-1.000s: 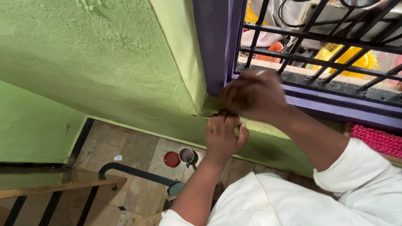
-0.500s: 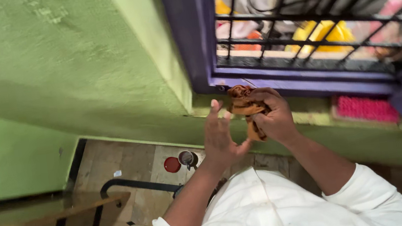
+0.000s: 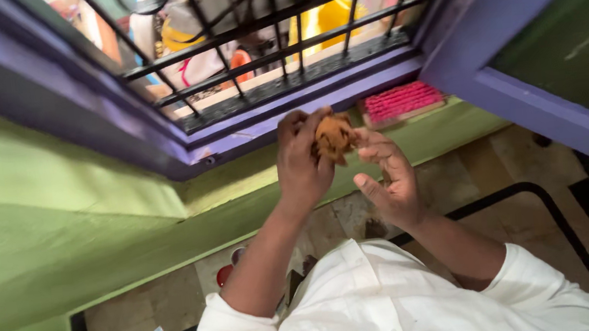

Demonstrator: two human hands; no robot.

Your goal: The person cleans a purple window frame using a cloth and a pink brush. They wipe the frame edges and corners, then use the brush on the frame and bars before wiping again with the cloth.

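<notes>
My left hand is raised in front of the green window ledge and is closed around a crumpled brown cloth. My right hand is just to the right of it, palm up and fingers spread, with its fingertips touching the cloth's right side. Both hands are just below the purple window frame. White sleeves cover my upper arms.
A black iron grille fills the window, with yellow and white things beyond it. A pink brush lies on the ledge right of my hands. Below are a tiled floor, a red lid and a black curved rail.
The brown cloth went from my right hand into my left, and my right hand opened beside it. My view swung, so the window is now straight ahead.
</notes>
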